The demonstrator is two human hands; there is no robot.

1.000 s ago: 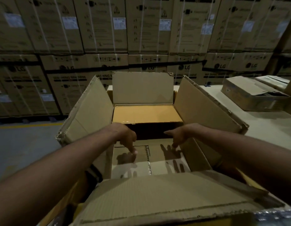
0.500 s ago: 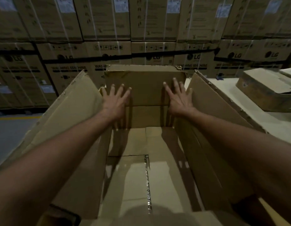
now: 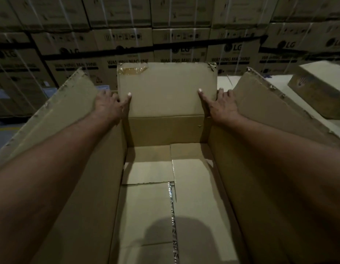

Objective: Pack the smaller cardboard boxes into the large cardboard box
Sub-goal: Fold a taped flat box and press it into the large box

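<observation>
While L hand [image 3: 108, 105] and R hand [image 3: 222, 105] each pinch a side edge of the far flap [image 3: 167, 88], thumbs in front, the large open brown cardboard box [image 3: 146, 206] fills mid-frame, nothing inside. Step: prob. folding flaps back. Next: fetch the smaller brown cardboard box [image 3: 321, 86], upper right.

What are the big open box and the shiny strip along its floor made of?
The large box: brown corrugated cardboard, matte; its ragged edges show the layered board. The floor strip: probably glossy printed plastic packing tape, since it glints along the seam; the print is unreadable.
</observation>
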